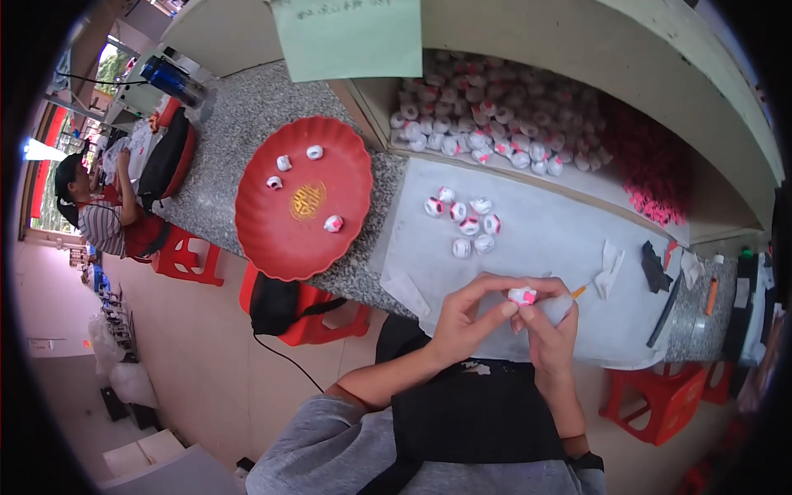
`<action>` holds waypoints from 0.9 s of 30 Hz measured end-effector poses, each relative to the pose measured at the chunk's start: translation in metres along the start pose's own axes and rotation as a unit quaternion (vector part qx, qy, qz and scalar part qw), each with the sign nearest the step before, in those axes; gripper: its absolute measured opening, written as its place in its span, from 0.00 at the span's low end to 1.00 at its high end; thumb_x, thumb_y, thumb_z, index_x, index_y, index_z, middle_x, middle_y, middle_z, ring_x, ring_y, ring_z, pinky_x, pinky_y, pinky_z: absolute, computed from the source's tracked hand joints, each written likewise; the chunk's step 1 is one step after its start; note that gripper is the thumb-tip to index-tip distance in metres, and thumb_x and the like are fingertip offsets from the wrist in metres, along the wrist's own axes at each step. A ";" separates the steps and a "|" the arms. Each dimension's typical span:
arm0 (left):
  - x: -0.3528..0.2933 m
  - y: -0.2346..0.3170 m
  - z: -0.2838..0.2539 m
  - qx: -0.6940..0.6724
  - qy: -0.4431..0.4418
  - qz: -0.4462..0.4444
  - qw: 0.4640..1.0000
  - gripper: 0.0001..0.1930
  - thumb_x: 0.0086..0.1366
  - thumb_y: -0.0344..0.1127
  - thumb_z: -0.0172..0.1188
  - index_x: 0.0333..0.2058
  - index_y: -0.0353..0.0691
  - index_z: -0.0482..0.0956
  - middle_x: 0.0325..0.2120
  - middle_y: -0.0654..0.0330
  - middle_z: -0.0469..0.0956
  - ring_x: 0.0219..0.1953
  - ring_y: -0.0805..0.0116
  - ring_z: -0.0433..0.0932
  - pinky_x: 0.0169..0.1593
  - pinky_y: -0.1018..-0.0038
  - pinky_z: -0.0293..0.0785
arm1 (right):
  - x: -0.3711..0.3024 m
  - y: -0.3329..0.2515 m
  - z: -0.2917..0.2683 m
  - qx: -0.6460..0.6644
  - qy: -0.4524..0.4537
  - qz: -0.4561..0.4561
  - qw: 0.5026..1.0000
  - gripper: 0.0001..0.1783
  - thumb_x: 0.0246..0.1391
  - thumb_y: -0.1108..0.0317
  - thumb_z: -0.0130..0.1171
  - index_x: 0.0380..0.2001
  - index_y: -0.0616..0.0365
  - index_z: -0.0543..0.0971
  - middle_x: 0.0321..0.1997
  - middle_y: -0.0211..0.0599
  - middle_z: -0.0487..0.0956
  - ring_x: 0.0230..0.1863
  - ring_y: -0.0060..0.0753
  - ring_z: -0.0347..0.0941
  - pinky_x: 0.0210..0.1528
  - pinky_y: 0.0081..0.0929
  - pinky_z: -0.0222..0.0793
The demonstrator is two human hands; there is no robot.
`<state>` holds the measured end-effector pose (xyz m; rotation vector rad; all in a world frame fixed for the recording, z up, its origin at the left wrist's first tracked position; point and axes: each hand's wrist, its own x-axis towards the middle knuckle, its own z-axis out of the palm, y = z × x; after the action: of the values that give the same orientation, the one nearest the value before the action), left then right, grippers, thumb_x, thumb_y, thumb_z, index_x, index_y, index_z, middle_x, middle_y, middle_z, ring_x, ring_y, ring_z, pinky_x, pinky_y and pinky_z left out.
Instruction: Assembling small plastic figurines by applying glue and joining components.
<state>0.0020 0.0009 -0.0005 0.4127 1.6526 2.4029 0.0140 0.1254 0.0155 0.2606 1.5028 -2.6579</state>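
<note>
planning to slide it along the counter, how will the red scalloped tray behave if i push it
The red scalloped tray has a thin, moulded-looking rim, so it's probably stiff and fairly light. The small white pieces inside look rounded and loose, so they may roll.

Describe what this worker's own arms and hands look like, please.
They are human: the left hand and right hand wear no gloves. Grey sleeves stop around the elbows, leaving the forearms bare.

Both hands (464, 320) (551, 337) close together, half-curled
</note>
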 end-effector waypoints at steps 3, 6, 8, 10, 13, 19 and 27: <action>-0.002 0.001 0.003 -0.046 0.027 -0.038 0.998 0.12 0.53 0.23 0.48 0.39 0.31 0.66 0.32 0.55 0.67 0.31 0.71 0.68 0.32 0.78 0.68 | -0.001 -0.001 0.001 -0.008 -0.011 0.006 1.000 0.13 0.39 0.80 0.51 0.34 0.66 0.68 0.22 0.34 0.70 0.20 0.20 0.65 0.21 0.14 0.61; -0.005 0.001 0.003 -0.075 0.032 -0.054 0.995 0.12 0.52 0.23 0.50 0.38 0.33 0.68 0.35 0.58 0.68 0.37 0.74 0.66 0.42 0.79 0.60 | -0.004 0.001 -0.003 -0.007 -0.021 0.003 1.000 0.13 0.39 0.79 0.52 0.34 0.67 0.68 0.23 0.34 0.70 0.21 0.19 0.65 0.21 0.14 0.60; -0.005 0.000 0.004 -0.083 0.030 -0.057 0.994 0.12 0.52 0.23 0.50 0.38 0.33 0.68 0.35 0.58 0.68 0.37 0.74 0.65 0.42 0.79 0.60 | -0.004 0.003 -0.003 -0.024 -0.009 -0.005 1.000 0.13 0.37 0.74 0.54 0.31 0.65 0.68 0.24 0.40 0.71 0.18 0.21 0.64 0.20 0.14 0.59; -0.006 -0.001 0.004 -0.061 0.020 -0.039 0.997 0.12 0.52 0.23 0.50 0.38 0.33 0.68 0.35 0.58 0.68 0.37 0.74 0.65 0.42 0.79 0.60 | -0.006 0.004 -0.002 -0.026 -0.002 -0.004 1.000 0.13 0.37 0.74 0.54 0.31 0.65 0.68 0.24 0.40 0.71 0.18 0.20 0.64 0.20 0.14 0.59; -0.006 0.001 0.005 -0.064 0.022 -0.042 0.997 0.12 0.51 0.23 0.50 0.37 0.33 0.68 0.35 0.57 0.69 0.37 0.73 0.66 0.42 0.78 0.60 | -0.007 0.004 -0.006 -0.019 -0.015 -0.007 1.000 0.13 0.38 0.76 0.53 0.32 0.66 0.68 0.24 0.37 0.71 0.20 0.19 0.65 0.20 0.13 0.60; -0.002 -0.004 0.000 -0.072 -0.023 0.013 0.997 0.12 0.51 0.25 0.52 0.37 0.34 0.69 0.32 0.58 0.69 0.37 0.72 0.66 0.41 0.76 0.61 | -0.010 -0.004 -0.007 -0.050 -0.045 -0.013 0.998 0.14 0.39 0.79 0.53 0.34 0.65 0.69 0.22 0.31 0.70 0.23 0.16 0.65 0.22 0.11 0.59; -0.006 -0.013 -0.004 -0.195 -0.011 -0.044 0.980 0.10 0.51 0.27 0.53 0.35 0.34 0.69 0.33 0.57 0.69 0.36 0.72 0.67 0.41 0.77 0.63 | -0.012 -0.002 -0.006 -0.128 -0.037 -0.045 0.990 0.15 0.37 0.81 0.53 0.34 0.63 0.71 0.21 0.27 0.69 0.23 0.12 0.62 0.25 0.10 0.56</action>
<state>0.0061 0.0005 -0.0148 0.2909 1.1226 2.5597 0.0262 0.1311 0.0168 0.0765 1.8472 -2.4700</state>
